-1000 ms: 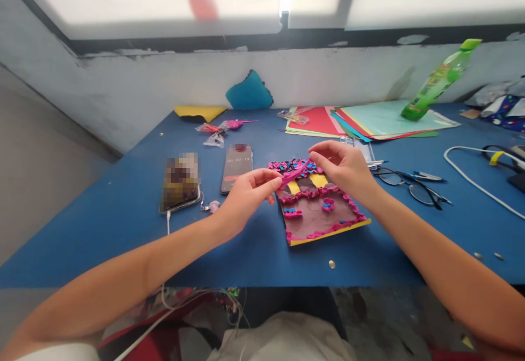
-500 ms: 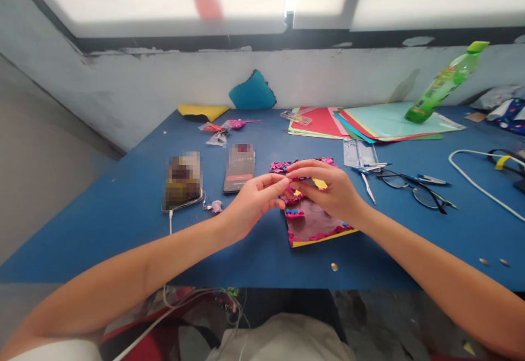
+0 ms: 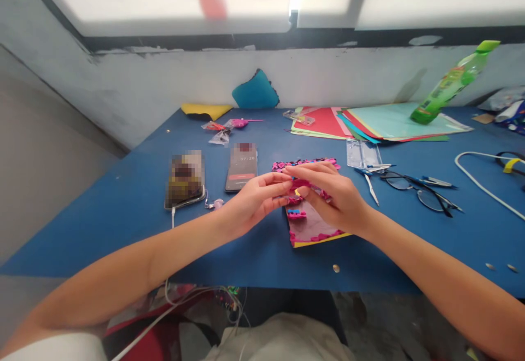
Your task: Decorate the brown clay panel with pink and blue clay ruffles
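Note:
My left hand [image 3: 262,199] and my right hand [image 3: 338,194] meet over a flat board [image 3: 309,224] with a glossy purple-brown face. Pink, clay-like trim [image 3: 295,165] with blue bits runs along the board's edges, and yellow shows underneath. The left fingers are closed, their tips touching the right fingertips. Over them the right hand's fingers bend, its thumb tucked below. Something pink shows between the fingertips; whether it is held or lies on the board behind, I cannot tell. A small pink-and-blue strip [image 3: 297,214] sits on the board.
Two phones [image 3: 241,167] lie left of the board, one on a white cable. Eyeglasses [image 3: 418,191], a craft knife-like tool [image 3: 371,186] and a clear pouch [image 3: 361,153] lie right. Coloured sheets [image 3: 381,117] and a tilted green bottle [image 3: 455,82] are behind; a small metallic piece [image 3: 336,268] is near the front edge.
The right hand has lowered and turned slightly, its thumb now showing beneath its fingers. The left hand stays nearly in place. The whole view has shifted a little.

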